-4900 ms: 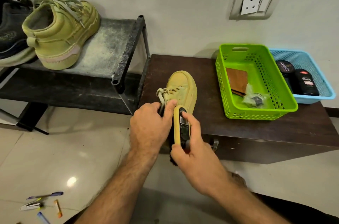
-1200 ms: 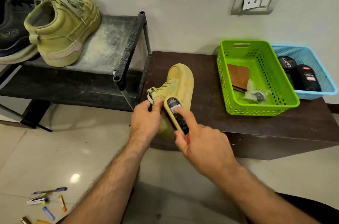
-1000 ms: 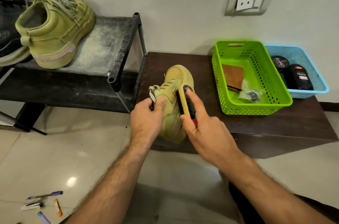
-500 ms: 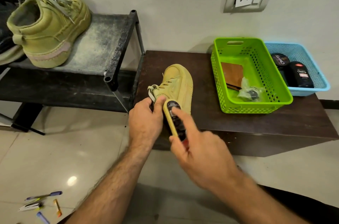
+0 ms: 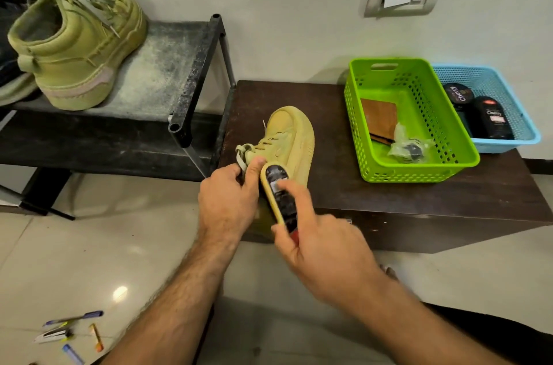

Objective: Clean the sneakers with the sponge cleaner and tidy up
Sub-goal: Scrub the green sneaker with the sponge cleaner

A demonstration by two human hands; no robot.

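One olive sneaker rests on the dark bench – its collar clenched under the left hand fingers – while the right hand grasps the sponge cleaner, index finger along its back, pressed to the sneaker's side.

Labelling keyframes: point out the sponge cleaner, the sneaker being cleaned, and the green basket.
sponge cleaner (image 5: 276,194), head view, dark labelled back.
sneaker being cleaned (image 5: 291,133), head view, toe upper.
green basket (image 5: 353,122), head view, left perforated wall.
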